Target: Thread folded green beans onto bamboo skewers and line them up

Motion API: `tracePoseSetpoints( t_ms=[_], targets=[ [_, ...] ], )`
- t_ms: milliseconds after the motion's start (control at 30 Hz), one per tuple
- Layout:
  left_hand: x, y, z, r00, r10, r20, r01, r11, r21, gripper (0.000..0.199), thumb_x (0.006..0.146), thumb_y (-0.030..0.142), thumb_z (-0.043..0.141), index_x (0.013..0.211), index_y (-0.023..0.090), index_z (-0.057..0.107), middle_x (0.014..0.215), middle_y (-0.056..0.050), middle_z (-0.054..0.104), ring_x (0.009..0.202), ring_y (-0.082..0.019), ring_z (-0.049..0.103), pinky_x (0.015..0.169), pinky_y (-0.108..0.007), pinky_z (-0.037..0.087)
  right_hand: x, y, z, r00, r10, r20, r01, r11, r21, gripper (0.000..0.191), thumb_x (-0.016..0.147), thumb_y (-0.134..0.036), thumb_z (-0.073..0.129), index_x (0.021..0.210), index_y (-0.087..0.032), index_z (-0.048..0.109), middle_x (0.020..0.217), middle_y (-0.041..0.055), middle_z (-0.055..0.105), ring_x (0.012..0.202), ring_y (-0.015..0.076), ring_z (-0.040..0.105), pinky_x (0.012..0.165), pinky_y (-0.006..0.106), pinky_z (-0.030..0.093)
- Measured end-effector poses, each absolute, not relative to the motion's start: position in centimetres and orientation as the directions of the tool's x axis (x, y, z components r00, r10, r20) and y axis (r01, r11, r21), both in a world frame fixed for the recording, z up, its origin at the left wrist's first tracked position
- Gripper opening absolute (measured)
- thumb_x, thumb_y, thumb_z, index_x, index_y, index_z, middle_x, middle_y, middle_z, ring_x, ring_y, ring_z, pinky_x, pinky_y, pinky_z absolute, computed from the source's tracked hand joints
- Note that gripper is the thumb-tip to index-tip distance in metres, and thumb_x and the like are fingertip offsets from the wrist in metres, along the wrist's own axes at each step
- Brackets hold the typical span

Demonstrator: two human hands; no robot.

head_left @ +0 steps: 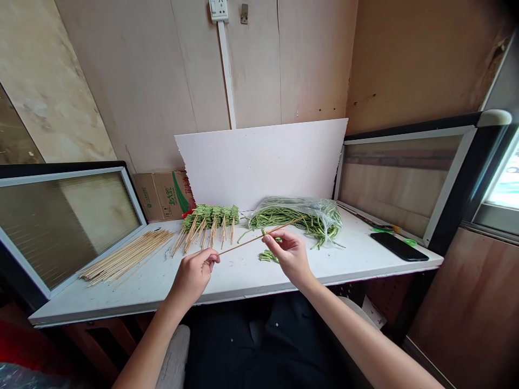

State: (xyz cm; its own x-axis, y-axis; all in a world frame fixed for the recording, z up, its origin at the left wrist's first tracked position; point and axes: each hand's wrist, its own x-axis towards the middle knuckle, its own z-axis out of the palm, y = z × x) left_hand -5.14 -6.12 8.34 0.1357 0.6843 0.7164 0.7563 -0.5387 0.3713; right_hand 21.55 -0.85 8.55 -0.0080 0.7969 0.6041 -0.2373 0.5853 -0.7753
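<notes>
A thin wooden skewer (242,245) slants up to the right above the white table. My left hand (198,270) is closed round its lower left end. My right hand (287,254) pinches a small piece of green bean (264,232) at the skewer, toward its upper part. Below my right hand, cut green bean pieces (267,256) lie on the table. Behind it, long green beans (284,216) lie in a clear plastic bag (333,210). Skewers threaded with green beans (214,214) are stacked to the left of the bag, their bare ends toward me.
Bare skewers (127,256) lie in a pile on the left of the white table (243,283). A black phone (399,247) rests at the right. A cardboard box (160,195), a white board (263,162) and two framed glass panels surround the tabletop.
</notes>
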Motion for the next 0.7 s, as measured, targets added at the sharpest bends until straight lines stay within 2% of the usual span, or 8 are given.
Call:
tracePoseSetpoints(
  t_ms=[267,367,500,567,700],
  targets=[
    [-5.5,-6.0,8.4,0.132,0.798,0.588,0.682,-0.504,0.530,0.026,0.092,0.015,0.045,0.077,0.020,0.067,0.073,-0.003,0.070,0.062,-0.014,0.064,0.058,-0.022,0.050,21.2,-0.3,7.9,-0.041,0.793,0.608,-0.218,0.587,-0.780,0.028,0.084,-0.052,0.085,0.086,-0.025,0.080,0.092,0.0082,0.076,0.081,0.0216,0.066,0.063,0.032,0.051],
    [-5.3,-6.0,8.6,0.144,0.843,0.518,0.674,-0.467,0.572,0.033,0.100,0.025,0.044,0.077,0.020,0.067,0.065,-0.001,0.064,0.056,-0.014,0.058,0.055,-0.023,0.048,21.1,0.1,7.5,-0.045,0.798,0.601,-0.215,0.580,-0.786,0.028,0.086,-0.052,0.084,0.087,-0.024,0.080,0.095,0.0086,0.076,0.084,0.0215,0.066,0.065,0.032,0.052],
    [-4.8,-6.0,8.7,0.154,0.889,0.431,0.680,-0.411,0.607,0.035,0.104,0.041,0.048,0.088,0.020,0.070,0.064,0.001,0.062,0.052,-0.014,0.056,0.054,-0.025,0.046,21.0,0.6,7.1,-0.101,0.796,0.597,-0.162,0.579,-0.799,0.032,0.087,-0.055,0.082,0.087,-0.023,0.079,0.098,0.0088,0.077,0.086,0.0216,0.066,0.065,0.031,0.053],
    [-4.7,-5.9,8.6,0.141,0.894,0.425,0.691,-0.397,0.604,0.034,0.104,0.044,0.050,0.091,0.020,0.071,0.068,0.000,0.064,0.056,-0.015,0.059,0.057,-0.025,0.046,21.4,1.1,7.2,-0.154,0.800,0.580,-0.117,0.568,-0.815,0.037,0.086,-0.059,0.080,0.090,-0.022,0.080,0.101,0.0095,0.078,0.085,0.0220,0.067,0.060,0.030,0.052],
    [-5.5,-5.5,8.5,0.063,0.869,0.491,0.739,-0.371,0.562,0.035,0.105,0.043,0.048,0.095,0.021,0.073,0.072,-0.001,0.067,0.062,-0.016,0.063,0.061,-0.026,0.046,24.0,3.3,7.7,-0.340,0.782,0.522,0.044,0.568,-0.822,0.045,0.091,-0.063,0.072,0.110,-0.023,0.083,0.111,0.0106,0.080,0.085,0.0235,0.069,0.057,0.029,0.050]
  ],
)
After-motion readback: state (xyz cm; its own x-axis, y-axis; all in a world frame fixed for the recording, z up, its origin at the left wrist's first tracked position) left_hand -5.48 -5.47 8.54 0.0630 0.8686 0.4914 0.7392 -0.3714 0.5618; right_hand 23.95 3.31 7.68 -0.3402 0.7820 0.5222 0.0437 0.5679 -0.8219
